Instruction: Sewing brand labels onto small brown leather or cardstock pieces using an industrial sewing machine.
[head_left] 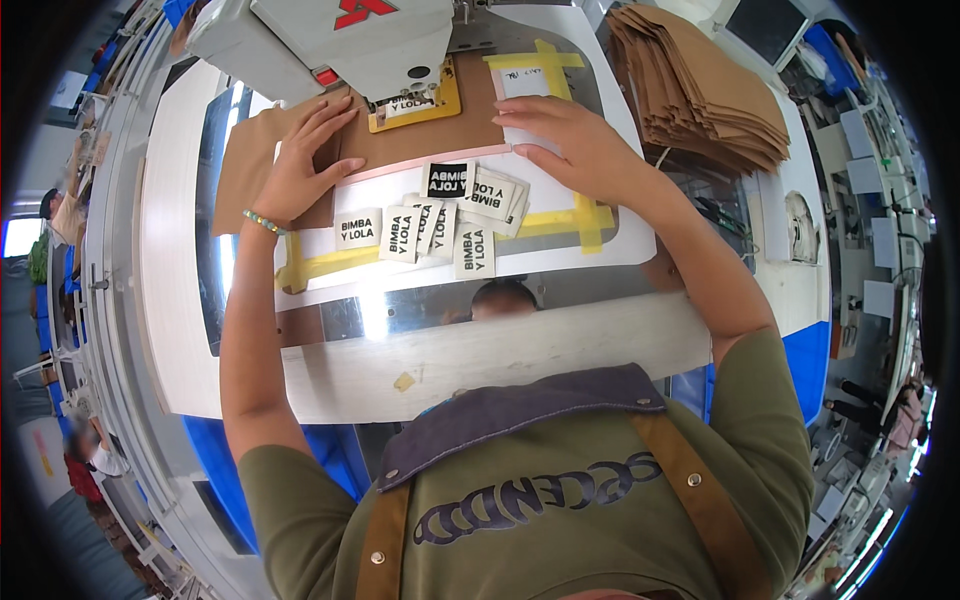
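Note:
A brown fabric panel lies flat beneath the white sewing machine head. Over its upper part sits a yellow frame, around a white label with black print. My left hand rests at the panel's left side, open, fingers spread over the brown material. At the right edge lies my right hand, open, its fingers stretched toward the panel beside a pale guide strip. Neither hand grips anything. Between and below the hands are several loose white labels and one black label, partly overlapping.
A thick stack of brown pieces stands at the right. Another brown piece lies under and left of my left hand. Yellow tape marks the white work sheet. The pale table edge runs in front of my body.

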